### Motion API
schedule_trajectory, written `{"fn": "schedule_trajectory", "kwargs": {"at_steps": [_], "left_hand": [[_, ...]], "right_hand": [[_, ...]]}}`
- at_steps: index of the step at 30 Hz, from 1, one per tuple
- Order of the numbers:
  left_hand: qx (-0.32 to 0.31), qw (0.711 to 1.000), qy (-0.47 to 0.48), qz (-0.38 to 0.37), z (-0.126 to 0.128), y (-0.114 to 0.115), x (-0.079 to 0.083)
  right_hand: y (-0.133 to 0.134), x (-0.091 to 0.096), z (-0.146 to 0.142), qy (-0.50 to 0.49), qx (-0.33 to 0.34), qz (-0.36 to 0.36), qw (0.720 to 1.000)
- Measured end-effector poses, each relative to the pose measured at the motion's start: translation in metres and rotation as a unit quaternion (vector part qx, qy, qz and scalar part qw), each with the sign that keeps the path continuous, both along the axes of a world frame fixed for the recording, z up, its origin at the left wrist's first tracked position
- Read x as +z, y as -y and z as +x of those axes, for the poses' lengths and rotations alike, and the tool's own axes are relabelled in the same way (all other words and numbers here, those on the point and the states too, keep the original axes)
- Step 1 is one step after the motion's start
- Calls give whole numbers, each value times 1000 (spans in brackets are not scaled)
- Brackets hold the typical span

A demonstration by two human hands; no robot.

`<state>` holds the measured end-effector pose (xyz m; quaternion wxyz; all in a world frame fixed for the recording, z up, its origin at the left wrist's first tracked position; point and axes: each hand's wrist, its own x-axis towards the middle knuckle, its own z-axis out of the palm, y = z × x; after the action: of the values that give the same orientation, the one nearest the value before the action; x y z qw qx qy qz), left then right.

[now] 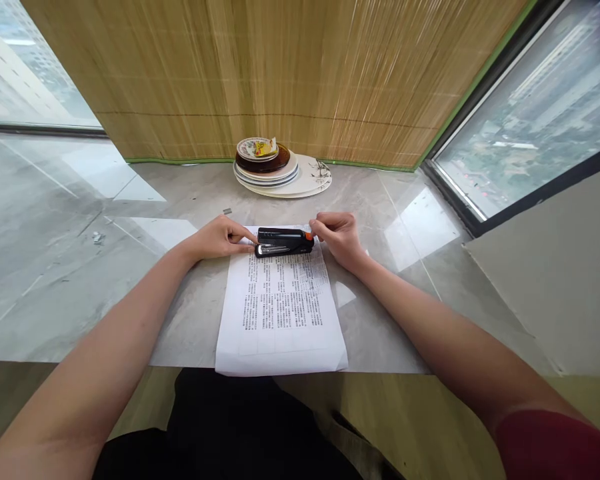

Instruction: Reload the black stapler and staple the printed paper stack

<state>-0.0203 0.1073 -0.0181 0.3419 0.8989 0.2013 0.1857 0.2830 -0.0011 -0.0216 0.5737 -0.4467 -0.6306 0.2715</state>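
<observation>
A black stapler (284, 242) with an orange end lies across the top edge of a printed sheet of paper (281, 313) on a grey marble surface (80, 280). My left hand (219, 237) rests at the stapler's left end, fingers curled, the fingertips touching the stapler and the paper's top corner. My right hand (340, 237) is at the stapler's right, orange end, fingers bent and pinching it.
A stack of plates (280, 170) with a dark bowl and a yellow packet on top stands at the back against a bamboo blind (280, 73). Windows flank both sides. A small staple-like scrap (227, 211) lies left of the plates. The paper's lower edge reaches the marble's front edge.
</observation>
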Motion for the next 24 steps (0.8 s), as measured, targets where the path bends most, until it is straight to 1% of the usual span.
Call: {"fn": "schedule_trajectory", "kwargs": {"at_steps": [3,9,19,24], "left_hand": [[-3,1000,-5,15,0,-1,-1],[13,1000,-25,0,1,1,0],[8,1000,-24,-3,1,0,1],[23,999,-35,-17,0,0,-1]], "right_hand": [[1,-1,-1,11,-5,-3,1000],[-2,-2,-3,0,8,-24,1000],[-3,-2,-4,15,-34,-25,999],[-3,-2,-8,20,-40,-9,999]]}}
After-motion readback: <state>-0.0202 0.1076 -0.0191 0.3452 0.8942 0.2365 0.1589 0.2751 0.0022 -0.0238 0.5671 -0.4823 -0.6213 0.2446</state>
